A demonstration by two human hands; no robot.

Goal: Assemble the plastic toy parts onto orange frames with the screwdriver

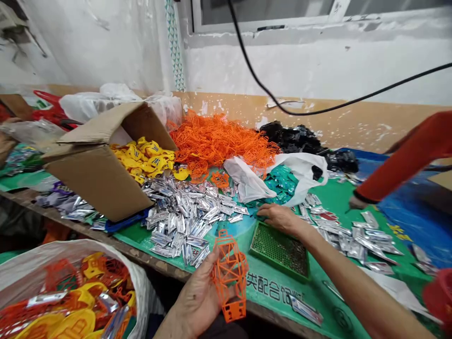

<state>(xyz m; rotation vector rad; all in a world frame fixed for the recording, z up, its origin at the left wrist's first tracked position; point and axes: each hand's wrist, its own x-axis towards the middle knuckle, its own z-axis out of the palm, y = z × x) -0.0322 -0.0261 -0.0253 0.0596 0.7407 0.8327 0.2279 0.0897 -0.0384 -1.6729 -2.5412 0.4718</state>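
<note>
My left hand (196, 296) is at the bottom centre, palm up, shut on an orange plastic lattice cage (230, 275) that stands tall above the fingers. My right hand (278, 219) lies at the far rim of a green perforated tray (278, 249) holding small dark pieces. I cannot tell whether those fingers grip the rim. Silver foil sachets (183, 221) lie heaped to the left of the tray, and teal foil packets (280, 186) sit just beyond the fingers. Both hands are over a green printed mat (278, 292).
A co-worker's red sleeve (406, 155) reaches in at right. Behind lie an open cardboard box (95, 179), yellow plastic pieces (141, 160), an orange lattice heap (215, 143) and black pieces (300, 139). A white sack (70, 292) of mixed pieces stands lower left.
</note>
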